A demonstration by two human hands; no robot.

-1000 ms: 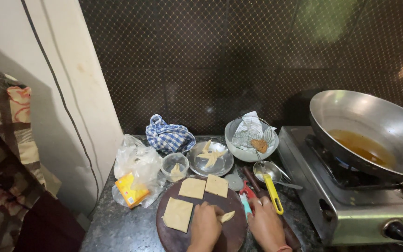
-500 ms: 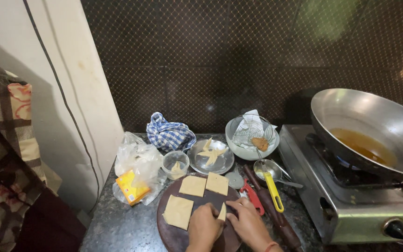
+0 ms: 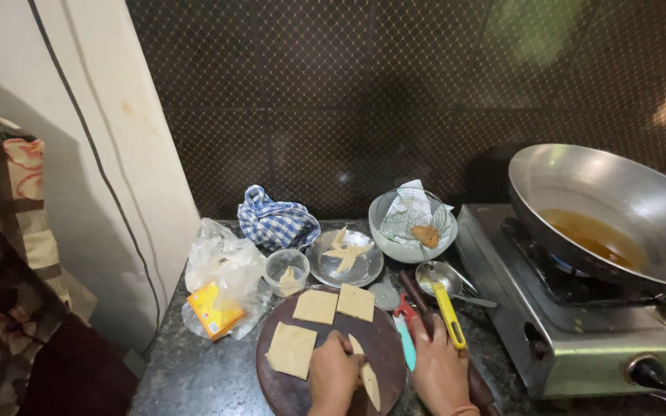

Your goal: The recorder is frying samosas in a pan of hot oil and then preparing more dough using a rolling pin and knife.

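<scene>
Near the bottom edge of the head view, the left hand (image 3: 333, 376) presses down on a folded dough piece (image 3: 367, 377) lying on the round dark wooden board (image 3: 383, 339), its fingers curled close over the near-left end of the strip; whether they pinch it or only pin it flat I cannot tell. The right hand (image 3: 439, 370) rests just right of the board, fingers bent loosely around what looks like a dark rolling pin (image 3: 425, 308) running far-to-near, though how firm that hold is stays unclear. Three flat dough squares (image 3: 316, 306) lie on the far and left parts of the board. The dough looks thin, soft and light, likely to stretch or tear, so it seems best lifted by the edges or corners with gentle fingertips. Beside the right hand lie a yellow-handled spoon (image 3: 447, 312) and a red and teal cutter (image 3: 404, 331). Farther back on the desk (image 3: 194, 377) stand a steel plate (image 3: 345, 262) holding a pinwheel-shaped piece, a small glass cup (image 3: 287, 271), a white bowl (image 3: 412, 231), a checked cloth (image 3: 275, 223) and a plastic bag (image 3: 221, 281). At right, a wok (image 3: 603, 216) of oil sits on the stove (image 3: 580, 331).
</scene>
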